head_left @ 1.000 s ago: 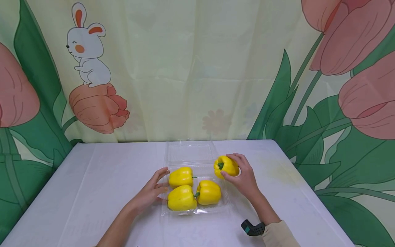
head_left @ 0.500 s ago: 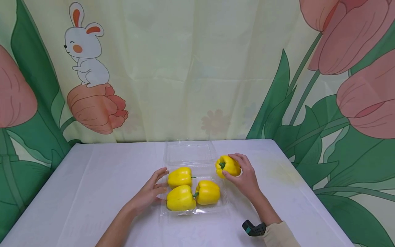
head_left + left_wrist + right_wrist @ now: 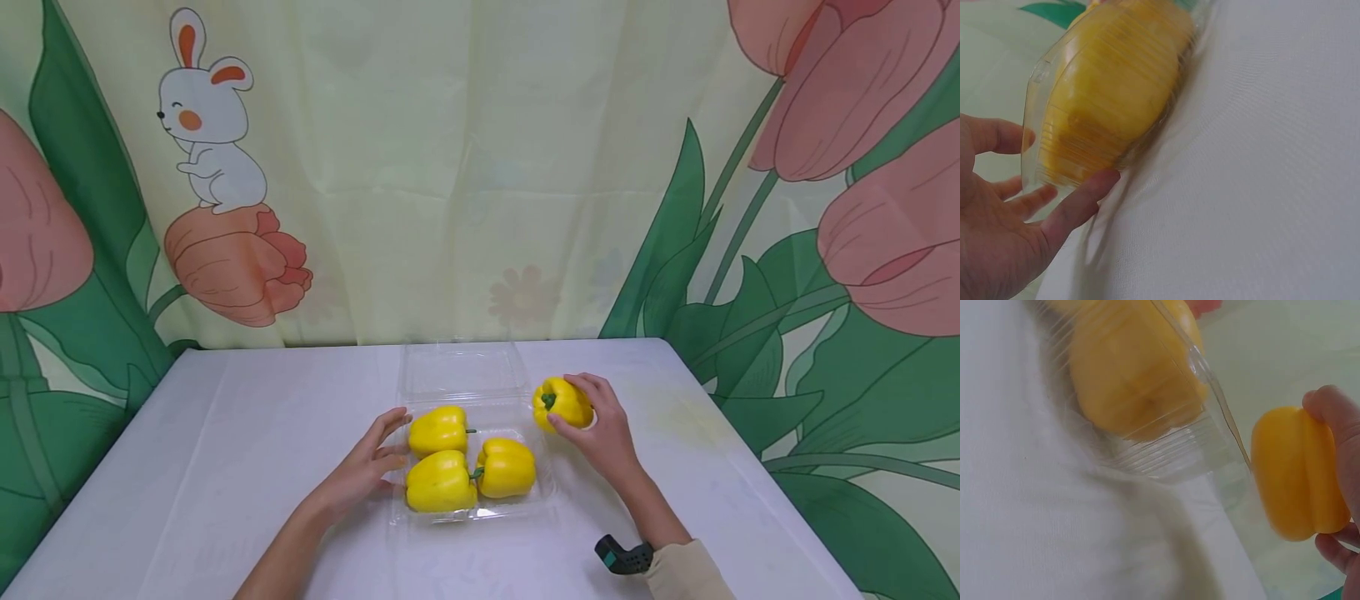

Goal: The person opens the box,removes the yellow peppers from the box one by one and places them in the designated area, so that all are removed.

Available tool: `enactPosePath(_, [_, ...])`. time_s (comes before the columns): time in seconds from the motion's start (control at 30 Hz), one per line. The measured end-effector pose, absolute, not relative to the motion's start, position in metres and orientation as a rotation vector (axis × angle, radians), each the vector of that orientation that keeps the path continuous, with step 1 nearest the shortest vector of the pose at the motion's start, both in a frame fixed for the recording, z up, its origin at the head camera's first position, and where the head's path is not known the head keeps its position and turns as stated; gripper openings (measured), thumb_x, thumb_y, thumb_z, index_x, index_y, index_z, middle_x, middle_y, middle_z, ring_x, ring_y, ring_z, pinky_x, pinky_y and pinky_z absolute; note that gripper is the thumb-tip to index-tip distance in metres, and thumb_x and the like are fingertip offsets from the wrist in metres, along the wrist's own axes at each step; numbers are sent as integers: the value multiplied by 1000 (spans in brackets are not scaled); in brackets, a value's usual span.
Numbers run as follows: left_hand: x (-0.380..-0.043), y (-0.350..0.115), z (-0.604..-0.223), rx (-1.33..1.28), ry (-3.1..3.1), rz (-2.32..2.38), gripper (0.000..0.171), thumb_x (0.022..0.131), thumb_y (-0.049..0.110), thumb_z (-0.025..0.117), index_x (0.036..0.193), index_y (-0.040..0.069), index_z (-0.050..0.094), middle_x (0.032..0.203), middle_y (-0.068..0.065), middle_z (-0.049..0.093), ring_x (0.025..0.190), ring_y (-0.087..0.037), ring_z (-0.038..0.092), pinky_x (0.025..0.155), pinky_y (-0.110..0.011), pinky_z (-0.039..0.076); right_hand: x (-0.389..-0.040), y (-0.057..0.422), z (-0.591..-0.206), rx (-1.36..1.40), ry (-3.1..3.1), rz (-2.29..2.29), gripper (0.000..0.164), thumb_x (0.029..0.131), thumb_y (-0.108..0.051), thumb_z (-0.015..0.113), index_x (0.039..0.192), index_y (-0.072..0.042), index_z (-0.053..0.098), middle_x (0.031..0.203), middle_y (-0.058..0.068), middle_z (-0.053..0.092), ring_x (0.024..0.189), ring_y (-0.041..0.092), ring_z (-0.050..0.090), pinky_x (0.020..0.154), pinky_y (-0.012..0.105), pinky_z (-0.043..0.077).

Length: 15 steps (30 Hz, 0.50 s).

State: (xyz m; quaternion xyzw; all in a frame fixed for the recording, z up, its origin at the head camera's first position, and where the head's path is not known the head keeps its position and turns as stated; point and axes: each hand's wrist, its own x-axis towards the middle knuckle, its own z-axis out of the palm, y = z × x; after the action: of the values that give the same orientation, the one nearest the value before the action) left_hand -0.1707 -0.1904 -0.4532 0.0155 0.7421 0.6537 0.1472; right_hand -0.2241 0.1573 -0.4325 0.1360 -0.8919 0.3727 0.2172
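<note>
My right hand [image 3: 602, 427] holds a yellow bell pepper [image 3: 560, 403] between thumb and fingers, its green stem pointing left, above the right rear corner of a clear plastic clamshell container [image 3: 528, 510]. Three more yellow bell peppers are in the container: one at the back left [image 3: 437, 431], one at the front left [image 3: 440, 482] and one at the front right [image 3: 507, 468]. My left hand [image 3: 363, 467] is at the container's left side with its fingers spread. In the left wrist view the fingertips and thumb [image 3: 1079, 203] meet the clear wall and rim.
The container's clear lid [image 3: 463, 371] lies folded back toward the far table edge. A white cloth covers the table [image 3: 247, 433]. Behind it hangs a curtain [image 3: 390, 167] printed with tulips and a rabbit. A black strap device [image 3: 622, 556] is on my right wrist.
My right hand has moved slightly to the right with the held bell pepper, away from the container's middle. The left hand and the other peppers stay in place.
</note>
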Motion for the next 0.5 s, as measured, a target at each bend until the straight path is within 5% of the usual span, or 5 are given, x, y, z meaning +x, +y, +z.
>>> enactPosePath(0.5, [-169, -189, -454, 45, 2150, 1874, 66, 93, 11, 53, 150, 29, 25, 160, 0, 22, 140, -40, 35, 84, -49, 57, -227, 165, -435, 320, -2509, 1028, 58, 77, -22, 80, 130, -15, 57, 132, 12, 49, 121, 30, 50, 98, 48, 49])
